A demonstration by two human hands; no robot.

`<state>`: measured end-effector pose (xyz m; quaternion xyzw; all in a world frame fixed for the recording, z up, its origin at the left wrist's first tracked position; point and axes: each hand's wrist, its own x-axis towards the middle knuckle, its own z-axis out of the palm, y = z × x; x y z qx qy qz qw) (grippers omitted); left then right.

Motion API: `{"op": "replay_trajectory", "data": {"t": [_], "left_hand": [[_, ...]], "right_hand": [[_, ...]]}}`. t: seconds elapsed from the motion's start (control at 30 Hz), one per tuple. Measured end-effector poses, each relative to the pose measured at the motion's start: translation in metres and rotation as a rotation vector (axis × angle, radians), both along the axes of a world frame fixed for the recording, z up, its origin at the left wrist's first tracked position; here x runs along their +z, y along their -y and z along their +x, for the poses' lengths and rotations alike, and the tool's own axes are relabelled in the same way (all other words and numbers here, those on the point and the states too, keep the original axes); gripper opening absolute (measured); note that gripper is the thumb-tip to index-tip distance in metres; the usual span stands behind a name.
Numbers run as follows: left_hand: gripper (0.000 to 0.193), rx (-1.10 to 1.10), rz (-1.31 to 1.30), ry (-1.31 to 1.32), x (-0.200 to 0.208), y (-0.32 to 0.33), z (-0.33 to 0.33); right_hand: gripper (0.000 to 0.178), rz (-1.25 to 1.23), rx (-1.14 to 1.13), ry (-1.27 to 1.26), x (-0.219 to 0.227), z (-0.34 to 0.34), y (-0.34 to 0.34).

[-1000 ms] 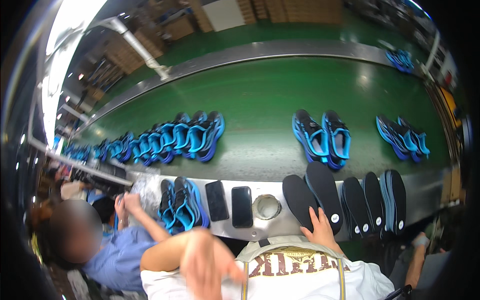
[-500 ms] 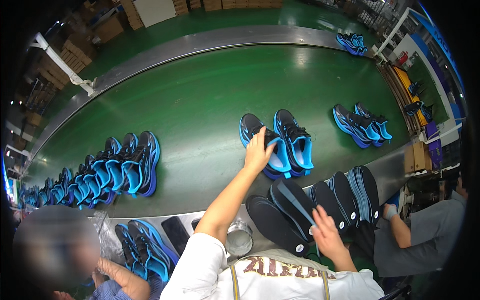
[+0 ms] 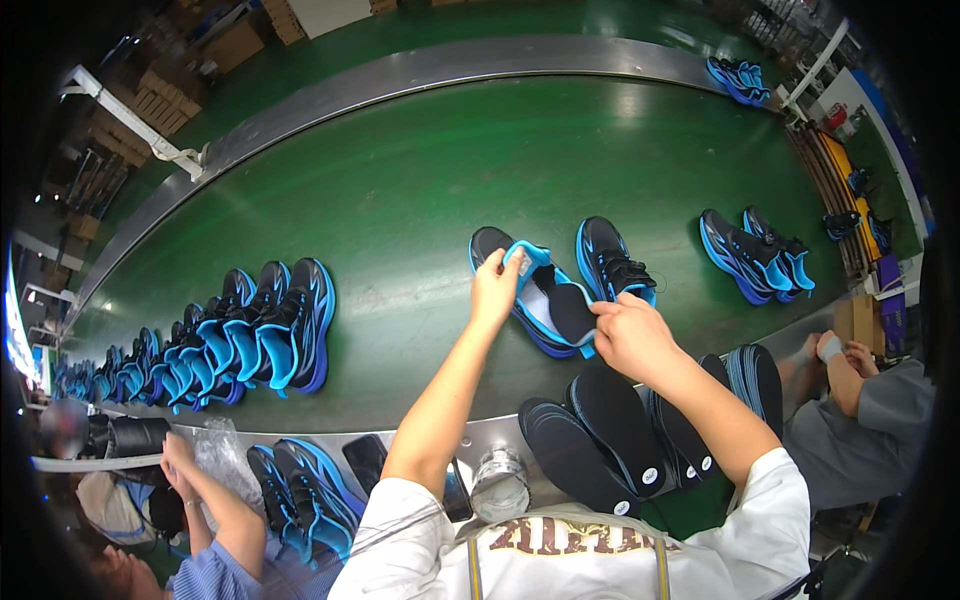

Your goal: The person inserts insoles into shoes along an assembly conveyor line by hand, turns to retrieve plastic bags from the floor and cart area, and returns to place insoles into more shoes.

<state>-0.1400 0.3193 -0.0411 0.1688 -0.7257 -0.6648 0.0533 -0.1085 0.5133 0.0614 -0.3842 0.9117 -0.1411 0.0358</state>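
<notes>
Over the green conveyor belt [image 3: 420, 200], my left grip [image 3: 493, 288] is closed on the light-blue-lined tongue of a black-and-blue sneaker [image 3: 534, 312], drawing its mouth wide. The sneaker sits on the belt between my two grips, toe pointing away from me. My right grip [image 3: 632, 332] is narrow, holding the heel end of a black insole [image 3: 570, 312] whose front part lies inside that sneaker. From up here I can't quite tell whether those fingers also take in the heel collar. Just beyond the right grip stands the matching sneaker [image 3: 605, 260], and a further pair [image 3: 755, 258] rests well to its right. A row of sneakers [image 3: 235, 335] stretches away left of the left grip. Below the right grip, black insoles [image 3: 610, 430] with white round stickers overlap on the metal edge [image 3: 495, 437]. Nearer me than the left grip, I see a clear round container [image 3: 500, 485], a dark phone [image 3: 365, 457] and another sneaker pair [image 3: 305, 490]. A co-worker's grey sleeve [image 3: 890, 400] shows to the right of my right grip.
</notes>
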Motion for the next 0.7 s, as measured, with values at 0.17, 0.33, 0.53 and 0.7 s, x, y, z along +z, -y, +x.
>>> {"op": "replay_trajectory", "data": {"t": [0.17, 0.33, 0.53, 0.7], "left_hand": [[0.036, -0.112, 0.088, 0.052, -0.010, 0.005, -0.004], [0.064, -0.117, 0.036, 0.113, -0.006, 0.005, -0.002], [0.057, -0.064, 0.001, 0.017, 0.003, 0.008, 0.009], [0.047, 0.019, -0.100, 0.048, -0.008, 0.005, 0.012]], "right_hand": [[0.010, 0.034, -0.084, 0.011, -0.070, -0.014, 0.027], [0.014, 0.038, -0.257, 0.129, -0.094, -0.021, 0.061], [0.037, 0.151, -0.117, -0.009, -0.050, -0.007, 0.045], [0.017, 0.447, 0.066, 0.355, -0.045, -0.038, 0.044]]}}
